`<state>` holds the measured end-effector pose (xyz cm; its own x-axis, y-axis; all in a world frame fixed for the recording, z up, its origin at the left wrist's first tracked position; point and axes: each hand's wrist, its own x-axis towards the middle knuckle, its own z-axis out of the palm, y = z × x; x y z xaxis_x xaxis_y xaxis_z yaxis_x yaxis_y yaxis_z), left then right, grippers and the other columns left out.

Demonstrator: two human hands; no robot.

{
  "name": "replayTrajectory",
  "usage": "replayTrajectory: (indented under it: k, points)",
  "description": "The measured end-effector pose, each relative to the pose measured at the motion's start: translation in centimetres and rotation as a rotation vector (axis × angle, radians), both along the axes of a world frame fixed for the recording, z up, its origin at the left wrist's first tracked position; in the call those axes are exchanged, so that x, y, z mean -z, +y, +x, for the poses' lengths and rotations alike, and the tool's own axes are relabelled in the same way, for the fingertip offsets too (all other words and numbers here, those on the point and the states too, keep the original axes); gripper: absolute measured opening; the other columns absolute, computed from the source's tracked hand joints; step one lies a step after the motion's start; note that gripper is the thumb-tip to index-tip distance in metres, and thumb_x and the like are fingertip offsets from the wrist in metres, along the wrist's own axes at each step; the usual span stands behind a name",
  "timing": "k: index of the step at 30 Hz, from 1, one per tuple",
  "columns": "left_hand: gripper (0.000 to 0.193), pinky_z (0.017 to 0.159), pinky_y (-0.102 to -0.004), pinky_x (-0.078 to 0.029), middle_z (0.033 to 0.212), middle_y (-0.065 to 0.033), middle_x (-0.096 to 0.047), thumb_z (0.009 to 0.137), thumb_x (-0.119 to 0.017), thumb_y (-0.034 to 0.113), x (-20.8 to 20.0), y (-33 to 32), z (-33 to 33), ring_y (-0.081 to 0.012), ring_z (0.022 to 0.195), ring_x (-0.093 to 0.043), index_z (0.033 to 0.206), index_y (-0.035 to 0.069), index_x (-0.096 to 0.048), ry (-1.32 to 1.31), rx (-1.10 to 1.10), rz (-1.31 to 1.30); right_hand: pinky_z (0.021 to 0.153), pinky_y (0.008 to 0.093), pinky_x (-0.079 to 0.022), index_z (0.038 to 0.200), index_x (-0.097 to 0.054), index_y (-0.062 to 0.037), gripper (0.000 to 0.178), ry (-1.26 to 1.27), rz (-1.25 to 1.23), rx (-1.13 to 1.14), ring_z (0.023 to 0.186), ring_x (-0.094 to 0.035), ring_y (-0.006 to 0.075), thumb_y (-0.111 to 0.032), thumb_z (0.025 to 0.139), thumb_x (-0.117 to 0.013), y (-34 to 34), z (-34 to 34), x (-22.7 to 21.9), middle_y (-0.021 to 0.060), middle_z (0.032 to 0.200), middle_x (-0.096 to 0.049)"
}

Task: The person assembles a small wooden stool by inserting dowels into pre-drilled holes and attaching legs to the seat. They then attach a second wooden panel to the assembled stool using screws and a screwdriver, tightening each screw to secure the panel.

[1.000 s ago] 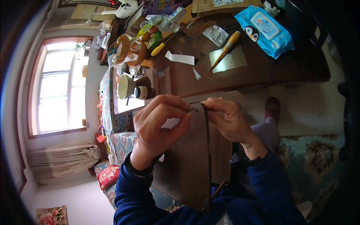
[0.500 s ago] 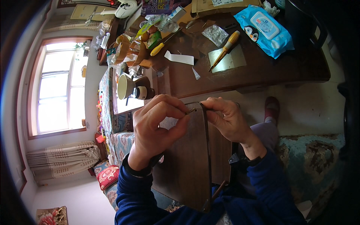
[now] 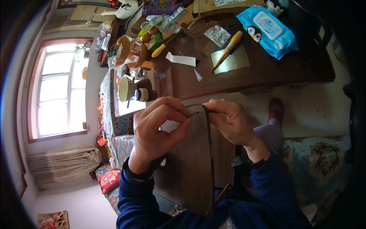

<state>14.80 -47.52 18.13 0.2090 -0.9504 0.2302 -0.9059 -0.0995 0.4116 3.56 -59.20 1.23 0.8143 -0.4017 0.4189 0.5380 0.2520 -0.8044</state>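
Note:
A dark brown wooden board with rounded corners stands on edge over my lap, and a second wooden panel lies behind it on the right. Thumb and forefinger of my left hand pinch a small brass-coloured screw at the board's upper corner, beside a small dark hole. My right hand is closed on the same corner from the other side, its thumb and fingers at the edge. A thin brown rod shows near the board's lower end. The screw's tip is hard to make out.
Across the dark table ahead lie a yellow-handled screwdriver, a second screwdriver, a plastic bag, a paper strip and a blue wipes pack. A pale bowl stands left. A patterned sofa is right.
Both hands and the board keep nearly the same pose. The whole view has shifted very slightly; the screw stays at the board's corner.

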Motion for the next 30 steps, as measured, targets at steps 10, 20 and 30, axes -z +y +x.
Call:
replayTrajectory:
  k: [10,20,30]
  points:
    - [0.018,0.103,-0.0478,-0.054,0.084,-0.0069,-0.072,0.072,-0.077,-0.006,0.2,-0.1,0.5,-0.0217,0.081,-0.072,0.076,0.006,-0.064,0.1,-0.024,0.025,0.076,0.0284,-0.051,0.12,-0.07,-0.0042,0.025,-0.023,0.002,-0.009,0.084,-0.066,0.0136,-0.021,0.102,-0.065,-0.1,0.1,0.1,0.0068,0.097,-0.073]
    - [0.018,0.105,-0.0492,-0.054,0.083,-0.0069,-0.072,0.073,-0.076,-0.006,0.7,-0.2,0.5,-0.0219,0.078,-0.072,0.076,0.006,-0.063,0.025,0.04,0.022,0.079,0.0302,-0.051,0.119,-0.071,-0.0032,0.024,-0.019,0.007,0.031,0.088,-0.067,0.0155,-0.017,0.101,-0.065,-0.1,-0.1,-0.3,0.0092,0.099,-0.074]
    - [0.012,0.085,-0.0339,-0.055,0.091,-0.0134,-0.069,0.08,-0.073,-0.001,0.8,-0.5,1.0,-0.0183,0.086,-0.066,0.08,0.0,-0.061,0.319,-0.042,0.084,0.08,0.0298,-0.052,0.123,-0.07,-0.0025,0.025,0.015,0.026,-0.016,0.091,-0.068,0.0145,-0.011,0.099,-0.065,-0.6,-0.5,-0.8,0.0088,0.102,-0.074]
